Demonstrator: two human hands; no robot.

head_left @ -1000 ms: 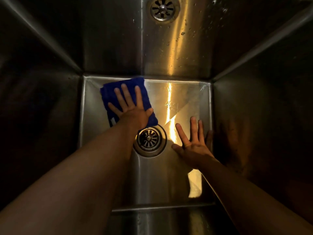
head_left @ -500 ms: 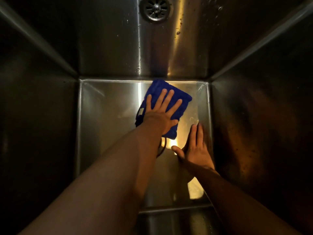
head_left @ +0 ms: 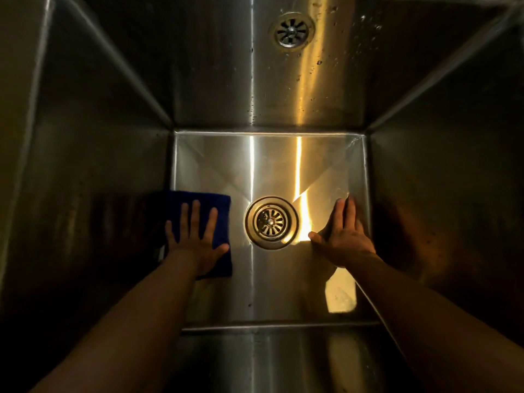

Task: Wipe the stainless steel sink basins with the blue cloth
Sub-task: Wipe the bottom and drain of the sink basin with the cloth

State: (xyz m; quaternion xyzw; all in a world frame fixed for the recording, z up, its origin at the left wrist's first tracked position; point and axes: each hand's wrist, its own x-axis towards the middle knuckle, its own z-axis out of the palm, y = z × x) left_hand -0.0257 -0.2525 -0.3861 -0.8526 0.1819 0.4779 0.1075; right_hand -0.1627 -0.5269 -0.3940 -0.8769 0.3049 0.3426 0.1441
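I look straight down into a deep stainless steel sink basin [head_left: 263, 165]. The folded blue cloth [head_left: 218, 205] lies flat on the basin floor at its left edge, against the left wall. My left hand [head_left: 195, 239] presses on the cloth with fingers spread. My right hand [head_left: 344, 239] rests flat on the bare floor by the right wall, fingers together, holding nothing. The round drain strainer [head_left: 271, 222] sits between the two hands.
Tall steel walls close in on all four sides. The far wall [head_left: 334, 89] carries water drops and a reflection of the drain [head_left: 292, 31]. A bright patch of light [head_left: 340, 296] lies on the floor below my right wrist.
My left hand has swept the cloth from the far right of the floor to the left edge, uncovering the drain. My right hand stayed by the right wall.
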